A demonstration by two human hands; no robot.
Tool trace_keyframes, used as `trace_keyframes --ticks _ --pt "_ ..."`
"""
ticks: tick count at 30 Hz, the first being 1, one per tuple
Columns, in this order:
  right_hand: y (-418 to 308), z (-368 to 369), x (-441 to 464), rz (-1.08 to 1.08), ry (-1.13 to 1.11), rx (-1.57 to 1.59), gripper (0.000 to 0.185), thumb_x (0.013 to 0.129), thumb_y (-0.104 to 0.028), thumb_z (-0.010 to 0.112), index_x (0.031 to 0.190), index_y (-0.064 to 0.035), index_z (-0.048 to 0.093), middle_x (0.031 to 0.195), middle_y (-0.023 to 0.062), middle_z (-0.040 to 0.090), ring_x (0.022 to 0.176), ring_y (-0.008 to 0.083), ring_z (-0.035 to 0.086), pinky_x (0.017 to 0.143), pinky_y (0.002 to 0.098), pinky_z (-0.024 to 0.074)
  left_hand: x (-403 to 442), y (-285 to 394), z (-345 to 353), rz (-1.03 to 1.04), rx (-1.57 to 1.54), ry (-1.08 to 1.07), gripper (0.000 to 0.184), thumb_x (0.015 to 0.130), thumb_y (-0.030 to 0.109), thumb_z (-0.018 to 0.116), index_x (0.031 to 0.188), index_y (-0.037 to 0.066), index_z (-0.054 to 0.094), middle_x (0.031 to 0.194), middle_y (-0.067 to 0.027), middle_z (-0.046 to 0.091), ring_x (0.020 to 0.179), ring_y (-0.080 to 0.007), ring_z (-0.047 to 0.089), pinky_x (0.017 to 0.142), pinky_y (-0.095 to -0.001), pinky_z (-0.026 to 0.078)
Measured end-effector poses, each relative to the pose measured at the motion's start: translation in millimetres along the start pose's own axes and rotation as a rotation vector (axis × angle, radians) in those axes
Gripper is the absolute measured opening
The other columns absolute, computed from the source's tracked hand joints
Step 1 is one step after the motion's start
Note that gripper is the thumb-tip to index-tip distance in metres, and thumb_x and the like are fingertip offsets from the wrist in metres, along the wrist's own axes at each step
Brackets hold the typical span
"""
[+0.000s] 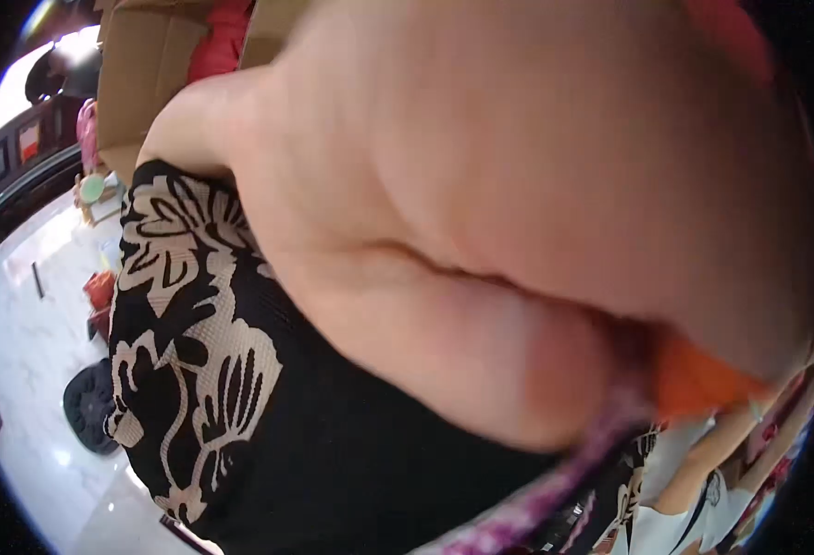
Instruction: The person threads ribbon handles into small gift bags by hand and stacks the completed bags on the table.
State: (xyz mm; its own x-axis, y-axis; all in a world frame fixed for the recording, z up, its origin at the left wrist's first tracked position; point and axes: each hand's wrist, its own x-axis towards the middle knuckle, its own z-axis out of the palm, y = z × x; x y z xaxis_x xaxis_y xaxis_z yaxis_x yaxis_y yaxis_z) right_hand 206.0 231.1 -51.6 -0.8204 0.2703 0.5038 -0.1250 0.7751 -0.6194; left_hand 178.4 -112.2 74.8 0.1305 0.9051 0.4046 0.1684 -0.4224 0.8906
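My left hand (481,213) fills most of the view, very close to the camera and blurred. It comes in from the left side, its thumb (555,379) along the lower edge, pressed against the curled fingers. A purple and white patterned strip (527,513) runs from the thumb tip down to the bottom edge, and the hand is closed on it. Right beside the thumb tip is an orange patch (698,379), partly covered by the fingers; its kind cannot be made out. My right hand cannot be picked out.
Black clothing with pale flowers (194,351) spreads below the hand. A cardboard box (152,55) with something red (222,42) stands at upper left. On the pale floor (27,333) are a dark round object (90,407) and a red-orange item (99,289). Bare limbs (703,462) show at lower right.
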Motion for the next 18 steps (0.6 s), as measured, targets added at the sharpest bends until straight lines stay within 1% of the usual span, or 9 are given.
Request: trace_keyframes --ticks 1,3,4,5,9,10,13,14,18 --pt "7 4 -4 0.027 0.003 0.092 0.024 0.091 -0.003 0.053 0.113 -0.0001 0.062 0.111 0.0091 0.064 0.102 0.0158 0.06 0.091 0.0261 0.0451 1 -3 3 -0.012 -0.012 0.016 0.019 0.083 0.016 0.054 0.082 -0.002 0.048 0.08 -0.0151 0.044 0.07 -0.0276 0.049 0.065 -0.0369 0.04" --pt "23 8 -11 0.093 0.009 0.174 0.024 0.09 -0.004 0.054 0.113 -0.0012 0.062 0.111 0.0082 0.064 0.103 0.0148 0.059 0.093 0.0254 0.0436 6 -9 8 -0.026 -0.027 0.026 0.02 0.083 0.016 0.055 0.084 -0.003 0.048 0.081 -0.0167 0.045 0.071 -0.0286 0.05 0.066 -0.0375 0.04" --pt "29 6 -10 0.027 -0.023 0.062 0.024 0.091 -0.006 0.055 0.114 -0.0024 0.062 0.112 0.0067 0.064 0.104 0.0133 0.058 0.094 0.0247 0.0422 8 -11 11 -0.036 -0.045 0.038 0.021 0.083 0.016 0.055 0.084 -0.004 0.048 0.082 -0.0176 0.045 0.072 -0.029 0.05 0.066 -0.0378 0.041" --pt "35 3 -10 0.047 -0.034 0.07 0.024 0.091 -0.006 0.055 0.114 -0.0024 0.062 0.112 0.0067 0.064 0.104 0.0133 0.058 0.094 0.0247 0.0422 9 -13 14 -0.039 -0.06 0.053 0.022 0.083 0.016 0.056 0.085 -0.004 0.048 0.083 -0.0184 0.045 0.072 -0.0295 0.05 0.067 -0.0381 0.041" --pt "57 2 -5 0.037 -0.187 -0.062 0.027 0.094 -0.013 0.051 0.119 -0.0074 0.06 0.117 0.0039 0.062 0.11 0.0115 0.055 0.096 0.0235 0.0384 12 -17 21 -0.056 -0.106 0.086 0.025 0.083 0.017 0.057 0.089 -0.007 0.048 0.085 -0.0218 0.046 0.074 -0.0314 0.052 0.069 -0.0393 0.042" --pt "60 3 -5 0.05 -0.177 -0.065 0.027 0.094 -0.013 0.051 0.119 -0.0074 0.06 0.117 0.0039 0.062 0.11 0.0115 0.055 0.096 0.0235 0.0384 12 -17 22 -0.058 -0.12 0.088 0.026 0.083 0.017 0.057 0.089 -0.007 0.048 0.086 -0.0227 0.046 0.075 -0.0319 0.052 0.069 -0.0396 0.043" --pt "74 5 -17 0.187 -0.108 -0.472 0.044 0.09 -0.041 0.054 0.122 -0.0116 0.058 0.125 0.0079 0.058 0.116 0.0198 0.053 0.101 0.0269 0.0343 19 -22 30 -0.052 -0.176 0.08 0.029 0.083 0.017 0.058 0.092 -0.009 0.048 0.088 -0.0252 0.047 0.076 -0.0333 0.053 0.071 -0.0405 0.044" --pt "78 7 -18 0.207 -0.107 -0.503 0.046 0.089 -0.042 0.054 0.122 -0.0114 0.058 0.125 0.0083 0.058 0.117 0.0201 0.052 0.101 0.0271 0.0342 17 -23 29 -0.052 -0.198 0.077 0.03 0.083 0.018 0.058 0.093 -0.009 0.048 0.089 -0.0261 0.047 0.076 -0.0338 0.054 0.071 -0.0408 0.044" --pt "87 16 -9 0.092 -0.164 -0.182 0.054 0.085 -0.05 0.055 0.122 -0.0106 0.059 0.125 0.0098 0.057 0.118 0.0214 0.051 0.102 0.028 0.0334 13 -25 22 -0.056 -0.272 0.044 0.034 0.083 0.018 0.06 0.096 -0.011 0.048 0.092 -0.0295 0.047 0.078 -0.0357 0.055 0.073 -0.042 0.045"
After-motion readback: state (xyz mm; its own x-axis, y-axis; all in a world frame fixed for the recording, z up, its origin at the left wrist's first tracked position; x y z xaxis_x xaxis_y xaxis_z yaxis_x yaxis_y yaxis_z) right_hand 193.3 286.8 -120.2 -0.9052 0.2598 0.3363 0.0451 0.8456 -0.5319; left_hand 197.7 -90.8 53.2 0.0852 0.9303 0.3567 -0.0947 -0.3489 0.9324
